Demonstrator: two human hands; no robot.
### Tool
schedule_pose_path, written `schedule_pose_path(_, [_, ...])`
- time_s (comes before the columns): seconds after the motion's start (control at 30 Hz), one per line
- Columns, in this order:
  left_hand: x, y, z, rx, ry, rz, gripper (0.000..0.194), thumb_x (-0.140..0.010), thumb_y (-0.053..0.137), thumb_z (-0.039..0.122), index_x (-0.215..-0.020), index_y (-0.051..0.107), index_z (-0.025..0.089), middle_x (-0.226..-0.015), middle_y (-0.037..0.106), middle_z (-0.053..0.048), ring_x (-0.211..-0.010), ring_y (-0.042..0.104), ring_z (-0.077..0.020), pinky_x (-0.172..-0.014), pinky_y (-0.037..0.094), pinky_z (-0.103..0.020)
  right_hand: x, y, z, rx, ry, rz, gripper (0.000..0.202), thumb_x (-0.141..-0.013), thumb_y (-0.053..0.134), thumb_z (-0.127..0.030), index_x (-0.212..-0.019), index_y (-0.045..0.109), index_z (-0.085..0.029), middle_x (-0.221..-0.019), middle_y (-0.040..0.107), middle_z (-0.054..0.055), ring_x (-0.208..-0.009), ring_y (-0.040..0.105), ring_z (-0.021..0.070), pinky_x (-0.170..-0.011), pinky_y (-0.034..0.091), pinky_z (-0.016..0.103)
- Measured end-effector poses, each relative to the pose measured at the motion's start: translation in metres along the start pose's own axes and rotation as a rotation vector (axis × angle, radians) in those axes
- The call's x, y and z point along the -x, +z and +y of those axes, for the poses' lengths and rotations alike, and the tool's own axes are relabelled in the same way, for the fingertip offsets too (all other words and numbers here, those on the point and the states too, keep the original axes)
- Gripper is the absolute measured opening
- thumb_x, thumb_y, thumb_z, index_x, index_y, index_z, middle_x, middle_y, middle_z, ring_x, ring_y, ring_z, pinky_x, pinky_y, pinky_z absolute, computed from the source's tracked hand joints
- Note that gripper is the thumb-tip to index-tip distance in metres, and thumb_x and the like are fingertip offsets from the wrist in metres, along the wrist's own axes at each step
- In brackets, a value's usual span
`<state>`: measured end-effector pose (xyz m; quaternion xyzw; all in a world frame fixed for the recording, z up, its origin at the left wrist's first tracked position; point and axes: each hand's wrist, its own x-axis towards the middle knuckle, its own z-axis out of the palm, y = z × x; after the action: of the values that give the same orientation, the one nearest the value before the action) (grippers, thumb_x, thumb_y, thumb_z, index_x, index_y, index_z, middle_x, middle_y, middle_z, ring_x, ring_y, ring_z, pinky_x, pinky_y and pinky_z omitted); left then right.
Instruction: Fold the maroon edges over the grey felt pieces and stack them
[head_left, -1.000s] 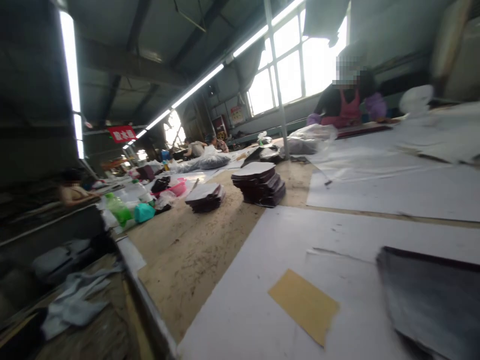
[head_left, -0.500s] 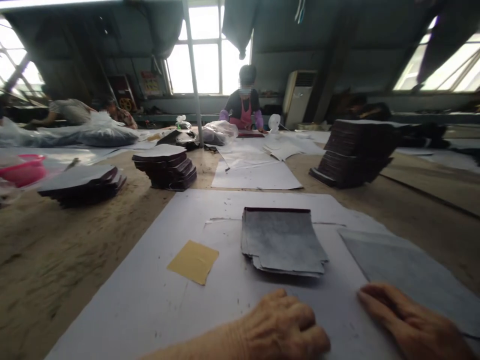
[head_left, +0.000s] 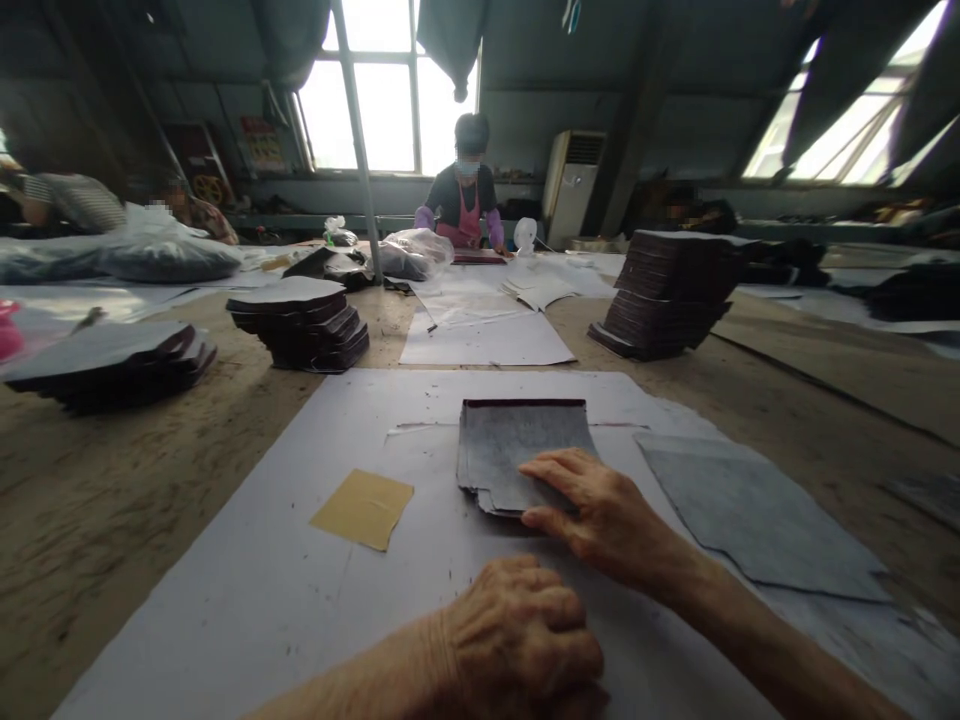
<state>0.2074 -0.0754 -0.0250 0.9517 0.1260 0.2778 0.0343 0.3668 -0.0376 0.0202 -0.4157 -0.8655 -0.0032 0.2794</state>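
A small stack of grey fabric pieces (head_left: 495, 450) with a dark maroon far edge lies on white paper. Over its near right corner reaches my right hand (head_left: 600, 505), fingers stretched across the top piece and thumb apart at the near edge. My left hand (head_left: 525, 635) rests on the paper closer to me, its fingers curled under; whether anything is in them is hidden. A separate grey piece (head_left: 757, 510) lies flat to the right of my right arm. Left of the stack is a yellow-tan square (head_left: 365, 508).
White paper (head_left: 247, 560) covers the table before me. Dark stacks stand at far left (head_left: 112, 365), left (head_left: 300, 325) and right (head_left: 667, 300). Across the table, a person (head_left: 466, 195) in a pink apron works. Plastic bags (head_left: 169, 245) and a metal pole (head_left: 360, 150) stand beyond.
My right hand has moved left from beside the separate grey piece onto the stack. My left hand stays curled on the paper. The view has turned slightly right.
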Motion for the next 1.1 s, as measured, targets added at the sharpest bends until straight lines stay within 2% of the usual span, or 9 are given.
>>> schedule_pose_path(0.1, [0.000, 0.003, -0.002, 0.003, 0.010, 0.007, 0.026, -0.077, 0.052, 0.032, -0.057, 0.044, 0.018, -0.057, 0.048, 0.002, -0.055, 0.042, -0.0112, -0.053, 0.031, -0.029, -0.009, 0.008, 0.002, -0.005, -0.025, -0.056, 0.033, -0.065, 0.073, -0.020, -0.096, 0.062, -0.019, -0.095, 0.062, 0.004, -0.090, 0.054, 0.0202, -0.078, 0.047, 0.033])
schedule_pose_path(0.27, [-0.001, 0.006, -0.004, 0.026, 0.045, 0.051, 0.026, -0.080, 0.051, 0.030, -0.057, 0.044, 0.018, -0.057, 0.048, 0.003, -0.054, 0.040, -0.0117, -0.051, 0.029, -0.028, -0.004, 0.013, 0.010, -0.032, 0.000, -0.044, 0.030, -0.066, 0.072, -0.024, -0.094, 0.063, -0.018, -0.099, 0.060, 0.006, -0.093, 0.052, 0.0206, -0.079, 0.046, 0.035])
schedule_pose_path(0.4, [-0.001, 0.005, -0.003, 0.034, 0.037, 0.049, 0.024, -0.079, 0.051, 0.026, -0.058, 0.044, 0.018, -0.056, 0.047, 0.003, -0.054, 0.040, -0.0113, -0.052, 0.029, -0.027, 0.001, 0.013, 0.016, -0.081, 0.010, -0.023, 0.024, -0.071, 0.068, -0.024, -0.094, 0.063, -0.019, -0.099, 0.060, 0.004, -0.093, 0.053, 0.0179, -0.081, 0.046, 0.032])
schedule_pose_path(0.5, [-0.002, 0.000, 0.000, 0.048, 0.026, 0.133, 0.024, -0.078, 0.050, 0.024, -0.056, 0.044, 0.017, -0.055, 0.046, 0.003, -0.053, 0.039, -0.0105, -0.051, 0.030, -0.027, 0.002, 0.011, 0.019, -0.111, 0.000, -0.011, 0.020, -0.072, 0.065, -0.022, -0.092, 0.063, -0.021, -0.097, 0.060, 0.002, -0.090, 0.054, 0.0149, -0.080, 0.046, 0.027])
schedule_pose_path(0.6, [-0.004, -0.012, -0.002, 0.006, -0.134, 0.275, 0.019, -0.076, 0.046, 0.021, -0.057, 0.048, 0.017, -0.056, 0.050, 0.002, -0.052, 0.042, -0.0101, -0.053, 0.033, -0.026, 0.004, 0.013, 0.017, -0.109, 0.000, 0.026, 0.014, -0.076, 0.060, -0.022, -0.090, 0.062, -0.021, -0.094, 0.060, 0.002, -0.089, 0.054, 0.0146, -0.079, 0.046, 0.027])
schedule_pose_path(0.7, [-0.003, -0.025, -0.017, -0.086, -0.468, 0.441, 0.012, -0.074, 0.045, 0.016, -0.077, 0.056, 0.018, -0.071, 0.057, -0.001, -0.065, 0.051, -0.0129, -0.062, 0.040, -0.027, 0.005, 0.020, 0.009, -0.067, 0.031, 0.098, 0.013, -0.078, 0.057, -0.026, -0.087, 0.060, -0.017, -0.092, 0.059, 0.006, -0.088, 0.052, 0.0187, -0.076, 0.045, 0.033])
schedule_pose_path(0.8, [0.004, -0.032, -0.040, -0.197, -0.719, 0.506, 0.019, -0.073, 0.047, 0.011, -0.089, 0.056, 0.015, -0.082, 0.057, -0.006, -0.076, 0.053, -0.0180, -0.069, 0.042, -0.033, 0.006, 0.025, 0.002, -0.021, 0.050, 0.144, 0.014, -0.077, 0.059, -0.028, -0.085, 0.058, -0.015, -0.090, 0.058, 0.007, -0.086, 0.050, 0.0218, -0.073, 0.043, 0.037])
schedule_pose_path(0.93, [0.013, -0.029, -0.061, -0.265, -0.783, 0.429, 0.019, -0.072, 0.049, 0.010, -0.084, 0.062, 0.018, -0.084, 0.058, -0.005, -0.081, 0.053, -0.0203, -0.073, 0.042, -0.036, 0.006, 0.028, 0.002, 0.002, 0.040, 0.158, 0.014, -0.077, 0.060, -0.027, -0.086, 0.057, -0.015, -0.089, 0.058, 0.007, -0.085, 0.050, 0.0217, -0.072, 0.042, 0.037])
schedule_pose_path(1.1, [0.018, -0.026, -0.068, -0.259, -0.792, 0.368, 0.017, -0.074, 0.051, 0.014, -0.084, 0.064, 0.017, -0.084, 0.058, -0.006, -0.083, 0.053, -0.0204, -0.075, 0.043, -0.036, 0.007, 0.028, 0.004, 0.013, 0.029, 0.151, 0.014, -0.078, 0.059, -0.027, -0.087, 0.056, -0.016, -0.091, 0.057, 0.006, -0.085, 0.050, 0.0215, -0.072, 0.042, 0.036])
